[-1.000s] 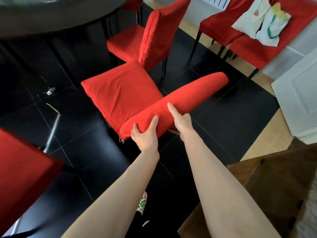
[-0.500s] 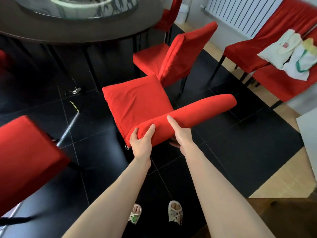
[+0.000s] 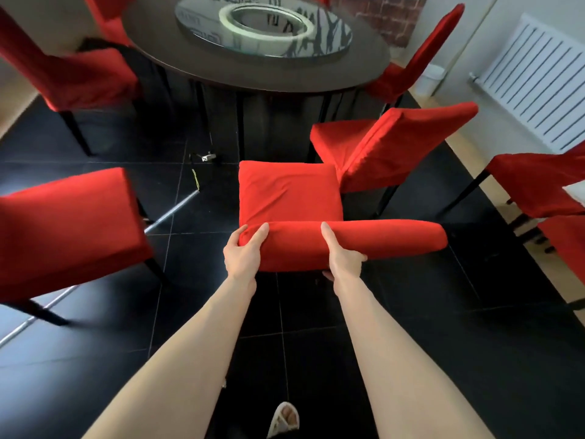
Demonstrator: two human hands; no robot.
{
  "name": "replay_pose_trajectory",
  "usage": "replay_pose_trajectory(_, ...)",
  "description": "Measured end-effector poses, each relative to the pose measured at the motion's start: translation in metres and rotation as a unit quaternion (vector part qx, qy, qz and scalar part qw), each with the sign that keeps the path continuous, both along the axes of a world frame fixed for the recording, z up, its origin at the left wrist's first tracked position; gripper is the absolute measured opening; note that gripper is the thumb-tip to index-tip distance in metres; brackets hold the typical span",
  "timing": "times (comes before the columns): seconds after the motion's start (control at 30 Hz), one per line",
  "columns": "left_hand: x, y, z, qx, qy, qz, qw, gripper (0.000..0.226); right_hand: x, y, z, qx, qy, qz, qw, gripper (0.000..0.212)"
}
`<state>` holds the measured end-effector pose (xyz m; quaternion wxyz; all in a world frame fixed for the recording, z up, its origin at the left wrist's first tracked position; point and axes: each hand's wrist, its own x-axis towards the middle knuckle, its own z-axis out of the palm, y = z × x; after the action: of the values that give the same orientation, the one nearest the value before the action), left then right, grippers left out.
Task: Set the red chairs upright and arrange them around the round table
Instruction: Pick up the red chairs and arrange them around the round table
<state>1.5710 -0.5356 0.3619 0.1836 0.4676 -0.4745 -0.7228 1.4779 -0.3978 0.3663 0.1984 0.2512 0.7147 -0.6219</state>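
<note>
Two hands clamped on the padded top edge of the red fabric-covered chair (image 3: pixel 288 194), seat level and pointing at the dark round wooden table (image 3: pixel 285 76).

Left hand (image 3: pixel 242 253) wrapped round the backrest's left end, thumb on top; right hand (image 3: pixel 343 258) gripping nearer the middle, thumb over the cushion, fingertips (image 3: pixel 327 275) peeking out below. Straight ahead of the grip, past the seat, the table's near edge. Ahead and right of the grip, a second red chair (image 3: pixel 380 144) angled toward the table, close against the held seat's corner. Left of the grip, a third red chair (image 3: pixel 63 223), well apart. Under the grip, glossy black tiled floor (image 3: pixel 443 312).
</note>
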Motion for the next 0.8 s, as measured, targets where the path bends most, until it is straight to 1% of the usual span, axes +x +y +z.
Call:
replay_pose_trajectory(0.13,-0.008,0.002,0.001,-0.011,-0.01,0.034,0.999,0.066,-0.022,0.02,0.006,0.004,-0.002,0.014,1.0,0.136)
replay_pose_trajectory(0.33,-0.028,-0.011,0.003,-0.021,-0.006,0.042,0.999,0.061,-0.054,0.022,0.015,0.015,-0.005,0.019,1.0,0.141)
replay_pose_trajectory(0.47,-0.048,-0.024,0.005,-0.031,-0.007,0.048,0.998,0.054,-0.08,0.026,0.015,0.03,0.003,0.012,0.999,0.145)
replay_pose_trajectory(0.63,-0.063,-0.034,0.008,-0.045,-0.012,0.049,0.998,0.046,-0.106,0.032,0.012,0.059,0.03,0.036,0.997,0.151)
replay_pose_trajectory(0.8,-0.076,-0.036,0.013,-0.048,-0.01,0.064,0.997,0.04,-0.124,0.026,0.011,0.048,0.038,0.047,0.997,0.153)
